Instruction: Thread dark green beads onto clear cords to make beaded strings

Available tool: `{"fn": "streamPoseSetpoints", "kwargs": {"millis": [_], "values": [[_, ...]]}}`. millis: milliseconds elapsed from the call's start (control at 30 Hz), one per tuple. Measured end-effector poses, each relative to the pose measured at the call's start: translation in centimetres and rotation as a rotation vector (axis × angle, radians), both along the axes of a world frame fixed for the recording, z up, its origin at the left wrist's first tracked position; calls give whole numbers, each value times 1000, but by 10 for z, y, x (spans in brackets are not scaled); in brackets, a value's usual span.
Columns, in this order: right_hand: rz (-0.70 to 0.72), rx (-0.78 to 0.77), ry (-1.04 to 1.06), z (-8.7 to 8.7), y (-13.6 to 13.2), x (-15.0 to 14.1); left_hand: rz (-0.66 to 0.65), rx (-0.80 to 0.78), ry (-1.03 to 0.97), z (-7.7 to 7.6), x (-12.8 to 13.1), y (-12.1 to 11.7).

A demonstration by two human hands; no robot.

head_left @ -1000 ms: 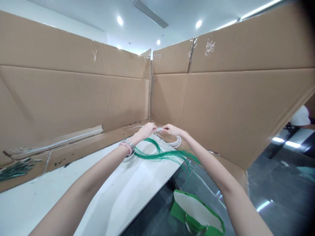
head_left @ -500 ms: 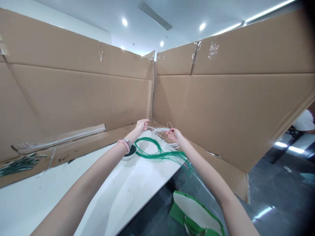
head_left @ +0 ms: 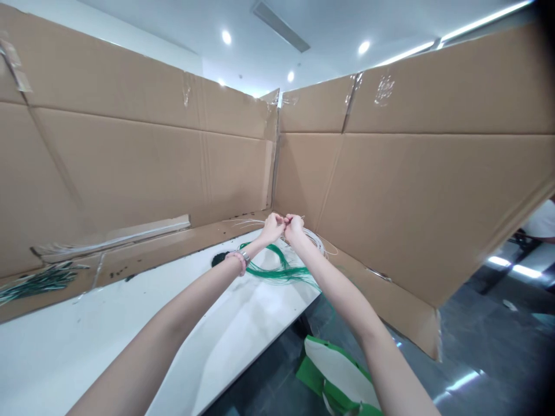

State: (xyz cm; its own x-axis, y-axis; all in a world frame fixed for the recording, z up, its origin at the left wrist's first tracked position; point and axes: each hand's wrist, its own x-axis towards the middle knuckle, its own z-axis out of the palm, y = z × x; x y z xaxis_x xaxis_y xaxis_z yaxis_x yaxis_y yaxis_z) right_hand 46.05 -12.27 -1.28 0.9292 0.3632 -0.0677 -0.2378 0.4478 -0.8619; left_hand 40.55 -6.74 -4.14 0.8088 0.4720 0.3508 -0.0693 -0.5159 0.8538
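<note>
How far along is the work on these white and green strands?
Done, it seems: a bundle of green strands lies apart on the cardboard ledge. In hand: the left hand and right hand pinch thin white strands together at the fingertips. Left, apparently: the loose green strands still spread across the white table.

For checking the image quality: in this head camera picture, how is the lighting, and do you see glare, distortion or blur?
In the head view, the ceiling spotlights light the scene fairly evenly, with few shadows; glare streaks lie on the dark floor; the wide lens bends the cardboard wall; the top right corner falls dark; the thin white wires by the left hand and right hand look too fine to show sharply.
</note>
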Motion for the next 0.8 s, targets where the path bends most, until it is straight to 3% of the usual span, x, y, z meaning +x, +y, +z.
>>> {"fn": "streamPoseSetpoints", "kwargs": {"millis": [133,433,633,800], "values": [[-118,-17,33,31,2,10,-89,70,14,6,5,7],[-307,-15,-76,127,-22,47,-168,261,98,25,6,29],[-275,-36,-282,162,-25,50,-158,345,95,36,8,34],[-236,-30,-532,184,-12,50,-41,354,10,74,27,45]]}}
